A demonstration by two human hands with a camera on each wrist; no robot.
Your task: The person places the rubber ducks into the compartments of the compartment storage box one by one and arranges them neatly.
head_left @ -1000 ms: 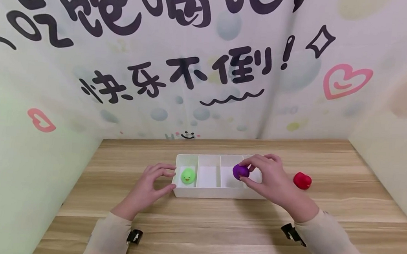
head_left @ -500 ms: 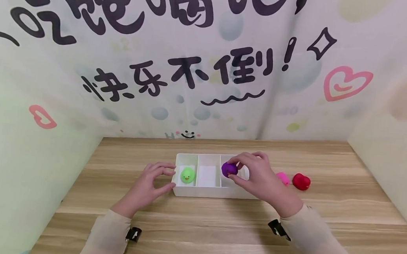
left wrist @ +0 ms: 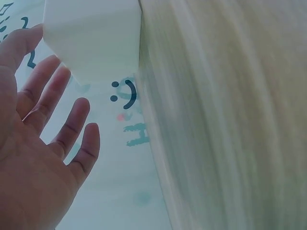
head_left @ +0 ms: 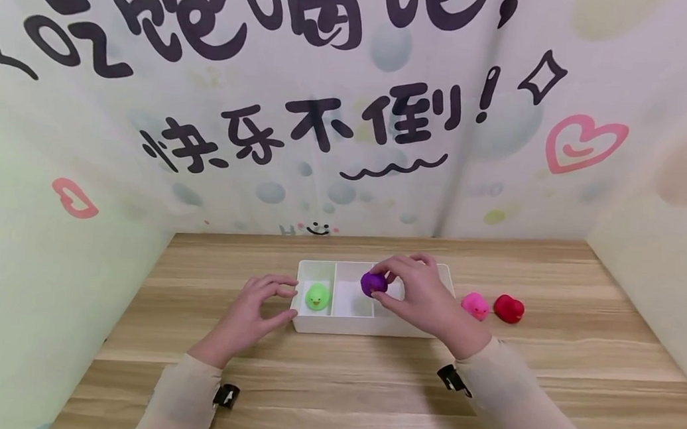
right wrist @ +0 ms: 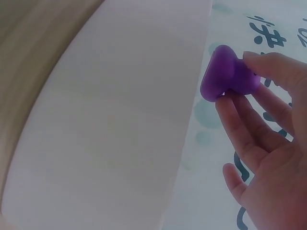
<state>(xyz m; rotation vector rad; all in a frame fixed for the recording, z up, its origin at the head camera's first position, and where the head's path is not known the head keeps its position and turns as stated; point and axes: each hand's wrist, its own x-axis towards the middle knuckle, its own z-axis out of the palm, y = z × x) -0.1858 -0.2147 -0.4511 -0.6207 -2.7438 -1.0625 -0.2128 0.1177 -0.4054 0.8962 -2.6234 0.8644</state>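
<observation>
My right hand (head_left: 418, 293) pinches a purple rubber duck (head_left: 374, 284) between thumb and fingertips, above the white divided box (head_left: 365, 326). The duck is over the second compartment from the left, near the divider. In the right wrist view the purple duck (right wrist: 229, 74) shows its rounded body in the grip. At the box's left end my left hand (head_left: 249, 317) touches the wall with thumb and fingertips, fingers spread and relaxed. The left wrist view shows that hand (left wrist: 43, 129) against the box corner (left wrist: 91, 38). A green duck (head_left: 317, 296) sits in the leftmost compartment.
Right of the box, a pink duck (head_left: 476, 305) and a red duck (head_left: 509, 308) lie side by side on the wood-grain table (head_left: 331, 386). A printed wall (head_left: 297, 198) rises behind, with side walls left and right.
My right hand has carried the purple duck leftward, from above the third compartment to above the second. The pink duck, hidden before, has come into view. My left hand stays at the box.
</observation>
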